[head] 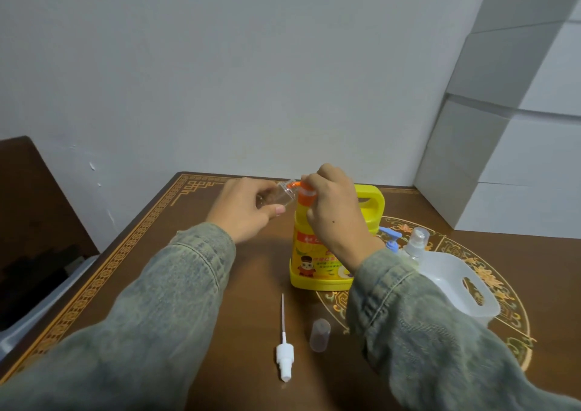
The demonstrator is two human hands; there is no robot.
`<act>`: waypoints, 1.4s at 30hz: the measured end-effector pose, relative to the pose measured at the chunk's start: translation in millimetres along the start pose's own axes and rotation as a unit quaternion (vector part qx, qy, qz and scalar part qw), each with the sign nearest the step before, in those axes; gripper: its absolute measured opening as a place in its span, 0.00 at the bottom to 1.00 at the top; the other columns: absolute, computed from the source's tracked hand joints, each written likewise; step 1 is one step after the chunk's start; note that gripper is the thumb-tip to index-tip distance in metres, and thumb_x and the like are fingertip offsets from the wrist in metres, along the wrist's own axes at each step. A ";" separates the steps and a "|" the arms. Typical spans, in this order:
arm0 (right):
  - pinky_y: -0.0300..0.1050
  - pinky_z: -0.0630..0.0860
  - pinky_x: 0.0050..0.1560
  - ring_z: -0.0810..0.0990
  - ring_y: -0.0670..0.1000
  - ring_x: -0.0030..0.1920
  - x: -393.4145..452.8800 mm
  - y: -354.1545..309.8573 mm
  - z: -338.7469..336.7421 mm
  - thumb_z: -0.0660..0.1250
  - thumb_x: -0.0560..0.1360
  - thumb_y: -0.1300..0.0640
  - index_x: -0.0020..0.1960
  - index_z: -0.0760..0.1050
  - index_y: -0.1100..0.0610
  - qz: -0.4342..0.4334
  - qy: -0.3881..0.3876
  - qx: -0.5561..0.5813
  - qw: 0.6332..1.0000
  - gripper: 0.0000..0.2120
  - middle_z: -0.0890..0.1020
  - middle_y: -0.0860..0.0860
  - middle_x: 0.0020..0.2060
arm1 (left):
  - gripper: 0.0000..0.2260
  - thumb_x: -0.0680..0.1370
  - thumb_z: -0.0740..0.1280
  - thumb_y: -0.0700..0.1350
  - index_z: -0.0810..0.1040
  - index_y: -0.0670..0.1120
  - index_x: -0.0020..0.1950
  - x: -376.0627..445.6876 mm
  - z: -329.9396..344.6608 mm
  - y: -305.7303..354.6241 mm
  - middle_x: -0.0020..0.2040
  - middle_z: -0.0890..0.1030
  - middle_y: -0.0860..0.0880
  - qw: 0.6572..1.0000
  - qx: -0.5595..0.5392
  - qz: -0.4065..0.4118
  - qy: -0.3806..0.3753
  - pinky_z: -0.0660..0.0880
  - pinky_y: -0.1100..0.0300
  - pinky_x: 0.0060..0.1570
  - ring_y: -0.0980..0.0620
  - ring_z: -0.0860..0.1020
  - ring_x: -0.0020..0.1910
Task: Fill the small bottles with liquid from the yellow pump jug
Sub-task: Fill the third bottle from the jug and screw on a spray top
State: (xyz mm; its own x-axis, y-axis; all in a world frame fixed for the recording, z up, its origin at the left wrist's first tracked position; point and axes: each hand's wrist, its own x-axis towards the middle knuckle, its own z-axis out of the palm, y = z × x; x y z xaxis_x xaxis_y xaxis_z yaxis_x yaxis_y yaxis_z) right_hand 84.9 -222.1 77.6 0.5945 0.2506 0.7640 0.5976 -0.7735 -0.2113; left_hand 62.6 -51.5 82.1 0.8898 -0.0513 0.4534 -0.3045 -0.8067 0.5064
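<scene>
The yellow pump jug (pixel 323 253) stands mid-table with its orange pump head (pixel 303 195) on top. My right hand (pixel 334 206) rests over the pump head, fingers curled around it. My left hand (pixel 248 209) grips a small clear bottle (pixel 64 194), tilted with its open mouth right at the orange spout. On the table in front lie a white spray-pump insert (pixel 284 352) with its long tube and a clear cap (pixel 320 334).
Right of the jug stand a blue-pump bottle (pixel 391 242), a clear spray bottle (pixel 416 244) and a translucent white jug (pixel 459 285). White boxes (pixel 503 127) are stacked at the right against the wall. A dark chair (pixel 34 222) stands left of the wooden table (pixel 157 253).
</scene>
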 end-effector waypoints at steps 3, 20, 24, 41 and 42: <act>0.54 0.75 0.42 0.76 0.60 0.41 11.3 2.5 -7.4 0.67 0.68 0.67 0.44 0.81 0.63 -0.002 -0.005 -0.007 1.000 0.07 0.75 0.56 0.39 | 0.11 0.72 0.74 0.51 0.83 0.52 0.53 8.3 -10.0 6.2 0.44 0.82 0.54 1.000 -0.004 0.008 0.004 0.76 0.53 0.54 0.52 0.79 0.46; 0.55 0.75 0.38 0.75 0.62 0.39 1.6 -0.2 1.1 0.61 0.65 0.66 0.40 0.80 0.63 0.001 0.002 0.002 1.000 0.10 0.75 0.57 0.37 | 0.11 0.72 0.74 0.50 0.82 0.51 0.53 -0.2 0.5 -2.0 0.45 0.83 0.55 0.999 -0.028 -0.015 0.000 0.75 0.55 0.55 0.52 0.80 0.47; 0.55 0.76 0.42 0.77 0.60 0.42 15.0 3.8 -8.3 0.68 0.68 0.67 0.44 0.82 0.63 0.005 -0.002 -0.002 1.000 0.07 0.76 0.56 0.40 | 0.10 0.72 0.74 0.51 0.82 0.52 0.52 10.2 -8.7 3.1 0.45 0.83 0.54 1.000 -0.022 0.003 0.004 0.75 0.53 0.57 0.51 0.80 0.49; 0.45 0.60 0.49 0.78 0.57 0.45 1.6 -3.5 -0.2 0.63 0.64 0.62 0.48 0.81 0.58 0.020 0.030 -0.058 0.998 0.15 0.78 0.53 0.43 | 0.15 0.70 0.76 0.50 0.82 0.48 0.55 1.4 -3.9 2.0 0.43 0.84 0.54 0.997 -0.077 -0.006 0.025 0.78 0.56 0.53 0.55 0.82 0.43; 0.46 0.61 0.49 0.78 0.57 0.45 3.5 -4.2 -2.8 0.63 0.64 0.62 0.48 0.81 0.58 0.018 0.035 -0.056 0.998 0.15 0.78 0.53 0.43 | 0.15 0.70 0.76 0.49 0.82 0.48 0.55 3.2 -5.8 2.9 0.44 0.84 0.54 0.997 -0.075 0.001 0.028 0.78 0.56 0.53 0.55 0.82 0.44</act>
State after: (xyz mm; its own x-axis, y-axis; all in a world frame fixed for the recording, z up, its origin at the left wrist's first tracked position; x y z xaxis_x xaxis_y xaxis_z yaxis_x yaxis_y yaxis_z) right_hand 83.0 -219.5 82.9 0.5733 0.1830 0.7987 0.5098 -0.8428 -0.1728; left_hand 62.6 -50.6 89.3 0.8701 -0.0153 0.4927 -0.3566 -0.7097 0.6076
